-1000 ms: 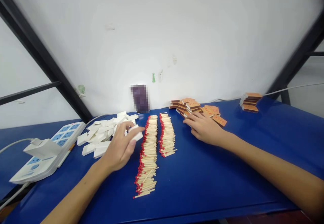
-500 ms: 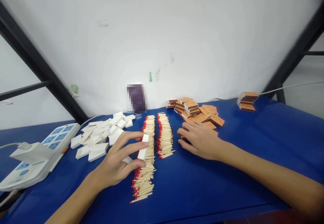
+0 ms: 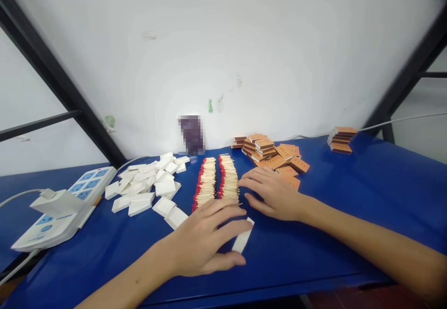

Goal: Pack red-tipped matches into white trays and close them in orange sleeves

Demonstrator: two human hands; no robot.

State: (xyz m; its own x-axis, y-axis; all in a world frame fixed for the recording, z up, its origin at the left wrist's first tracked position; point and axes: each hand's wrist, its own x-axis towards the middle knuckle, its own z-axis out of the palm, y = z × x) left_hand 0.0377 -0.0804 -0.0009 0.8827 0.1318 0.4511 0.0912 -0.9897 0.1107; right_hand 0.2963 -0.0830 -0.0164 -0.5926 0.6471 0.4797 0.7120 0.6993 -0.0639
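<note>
My left hand (image 3: pixel 213 234) grips a small white matchbox tray (image 3: pixel 243 237) between thumb and fingers, low over the blue table, and covers the near end of the left row of matches (image 3: pixel 206 181). Red-headed sticks also form a right row (image 3: pixel 228 176). Beside that row is my right hand (image 3: pixel 268 192), palm down with its fingers stretched out and thumb apart; no held thing shows. Orange matchboxes (image 3: pixel 275 162) lie in a heap just beyond it, one partly hidden by the hand. Loose white trays (image 3: pixel 139 185) are piled at the left.
A white power strip (image 3: pixel 70 206) with a plugged-in adapter lies at the left. Several orange matchboxes are stacked (image 3: pixel 341 140) at the back right. Behind the blue table (image 3: pixel 314 253) stands a white wall (image 3: pixel 279 57), with a blurred purple item (image 3: pixel 192 134) against it.
My left hand has moved right and nearer with the white tray, from above the left match row. The right hand has shifted slightly left. The view has shifted a little.
</note>
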